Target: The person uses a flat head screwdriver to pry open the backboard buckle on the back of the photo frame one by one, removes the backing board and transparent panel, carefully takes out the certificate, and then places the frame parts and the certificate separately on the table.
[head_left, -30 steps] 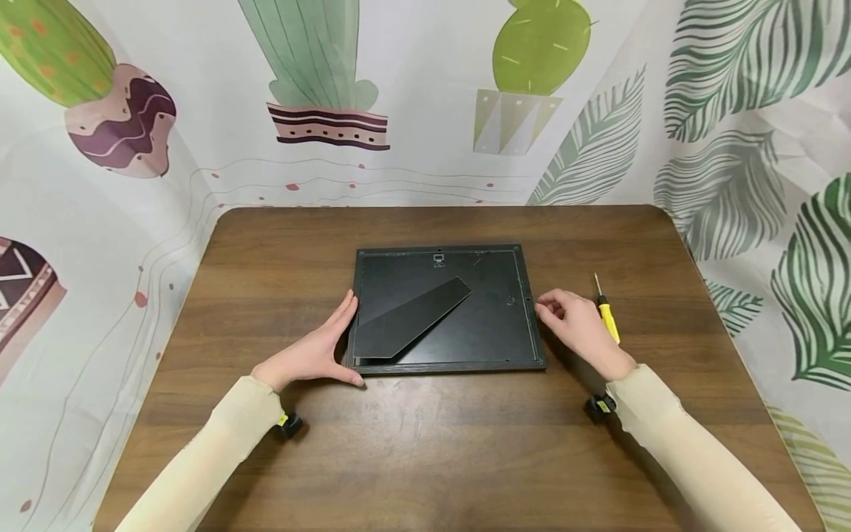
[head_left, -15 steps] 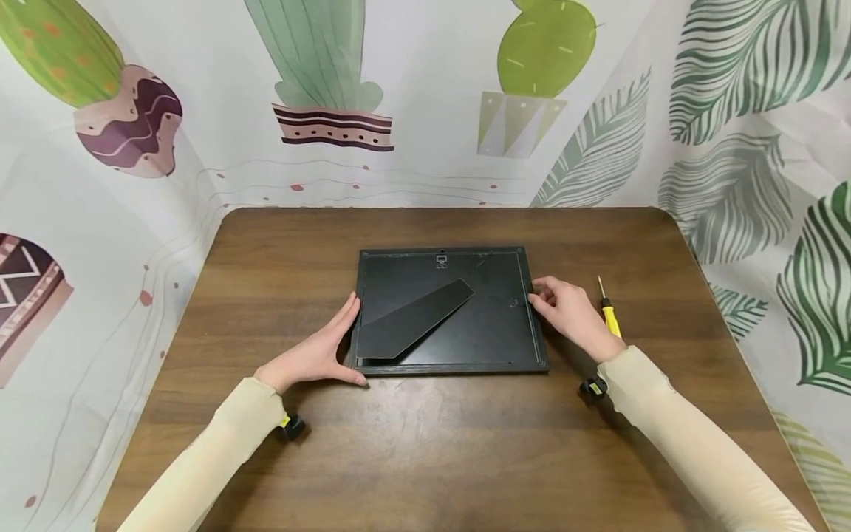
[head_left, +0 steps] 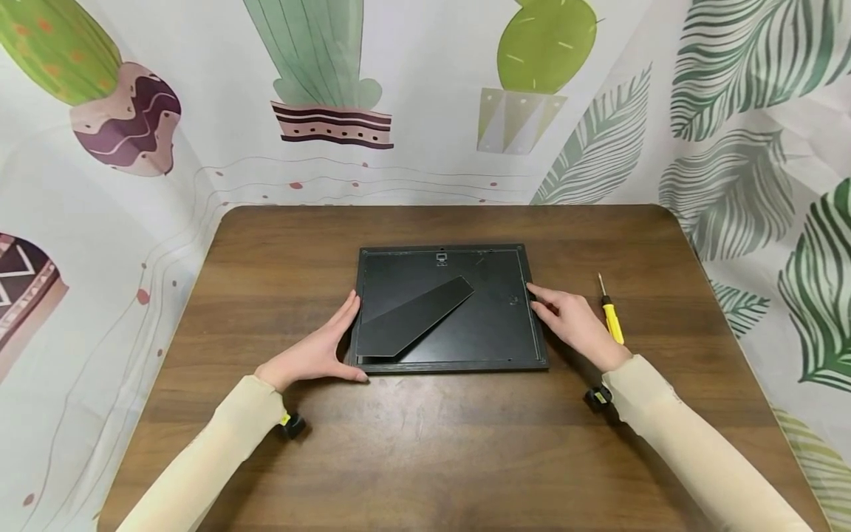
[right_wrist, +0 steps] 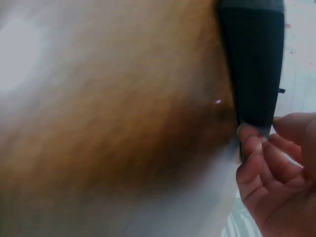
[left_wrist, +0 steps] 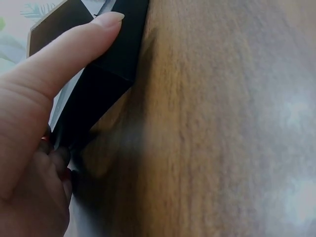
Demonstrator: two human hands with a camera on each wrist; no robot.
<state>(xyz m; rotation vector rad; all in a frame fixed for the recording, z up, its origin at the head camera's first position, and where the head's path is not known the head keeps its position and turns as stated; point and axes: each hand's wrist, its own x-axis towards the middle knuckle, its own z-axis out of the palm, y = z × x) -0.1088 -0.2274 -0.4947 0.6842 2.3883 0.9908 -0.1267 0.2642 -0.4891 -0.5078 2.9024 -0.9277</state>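
A black picture frame (head_left: 485, 332) lies face down on the wooden table, its easel stand (head_left: 415, 318) slanting across the backing. My left hand (head_left: 319, 347) holds the frame's near left corner, fingers along the left side and thumb (left_wrist: 94, 42) over the near edge. On the opposite side, my right hand (head_left: 575, 321) holds the right edge between thumb and fingers. The right wrist view shows curled fingertips against the side of the picture frame (right_wrist: 254, 64) and the thumb at its back edge. A screwdriver (head_left: 611, 319) with a yellow handle lies just beyond the right hand.
The wooden table (head_left: 412, 465) reaches back to a wall cloth (head_left: 425, 89) printed with cacti and leaves. A small black wrist camera (head_left: 291, 425) sits below the left sleeve, and another camera (head_left: 598, 397) below the right one.
The right hand, beside the frame a second ago, has come left to its right edge, and its fingers have shifted there. The left hand has kept its place on the corner.
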